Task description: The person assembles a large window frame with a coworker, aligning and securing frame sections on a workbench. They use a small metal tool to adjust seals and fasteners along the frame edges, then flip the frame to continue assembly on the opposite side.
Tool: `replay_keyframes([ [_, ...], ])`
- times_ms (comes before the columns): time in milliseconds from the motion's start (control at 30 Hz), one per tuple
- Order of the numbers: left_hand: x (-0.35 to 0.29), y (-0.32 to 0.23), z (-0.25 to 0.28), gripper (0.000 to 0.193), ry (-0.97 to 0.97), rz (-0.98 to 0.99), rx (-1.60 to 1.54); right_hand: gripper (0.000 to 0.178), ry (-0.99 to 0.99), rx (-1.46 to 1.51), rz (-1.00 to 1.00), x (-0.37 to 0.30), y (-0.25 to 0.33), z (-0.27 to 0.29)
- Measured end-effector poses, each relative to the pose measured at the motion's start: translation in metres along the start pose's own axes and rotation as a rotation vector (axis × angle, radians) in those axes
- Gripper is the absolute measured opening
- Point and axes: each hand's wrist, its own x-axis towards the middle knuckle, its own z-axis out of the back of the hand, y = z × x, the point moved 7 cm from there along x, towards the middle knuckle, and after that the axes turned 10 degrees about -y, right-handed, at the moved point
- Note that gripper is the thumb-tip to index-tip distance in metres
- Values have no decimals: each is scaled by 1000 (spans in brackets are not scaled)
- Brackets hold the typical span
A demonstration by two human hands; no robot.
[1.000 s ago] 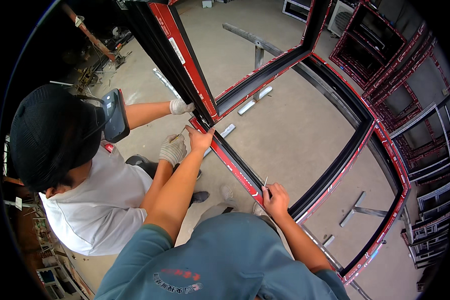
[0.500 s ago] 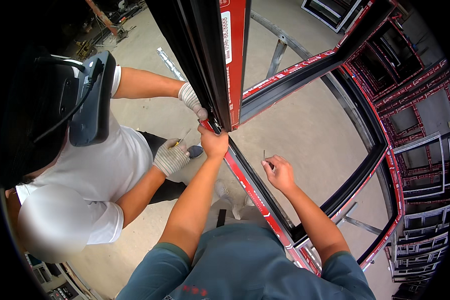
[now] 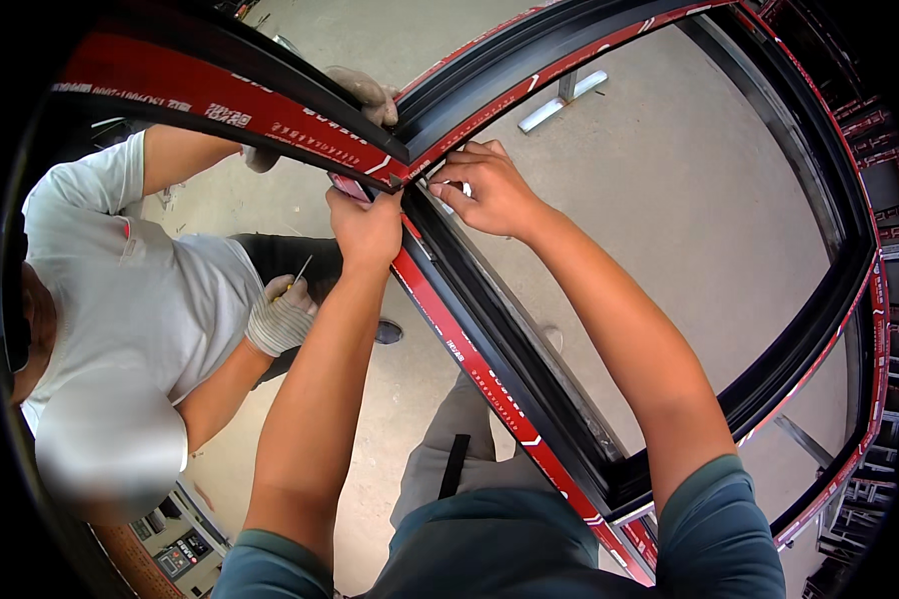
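A large black window frame (image 3: 529,371) with red protective film stands before me, and a red-filmed sash (image 3: 260,105) juts out from it to the left. My left hand (image 3: 365,232) is closed round the frame's edge just below where the sash meets it. Across the corner, my right hand (image 3: 484,190) pinches something small and pale against the frame's inner side; the fingers mostly hide it. A co-worker's gloved hand (image 3: 365,95) grips the sash from behind. The co-worker's other gloved hand (image 3: 280,317) holds a thin screwdriver (image 3: 304,268), its point upward.
The co-worker in a white shirt (image 3: 120,290) stands close on the left, partly behind the sash. Several red-filmed frames (image 3: 884,180) are stacked along the far right. A metal stand foot (image 3: 563,102) shows through the frame opening. A control panel (image 3: 183,554) is at lower left.
The sash has swung leftward in view, and my view has shifted. My right hand has moved from the open middle up to the frame corner. My left hand stays on the frame.
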Motion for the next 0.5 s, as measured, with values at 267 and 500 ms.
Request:
replay_keyframes([
  [267, 14, 8, 1, 47, 85, 44, 42, 12, -71, 122, 18, -11, -9, -2],
  [500, -3, -11, -10, 33, 149, 77, 32, 12, -158, 173, 80, -2, -6, -10],
])
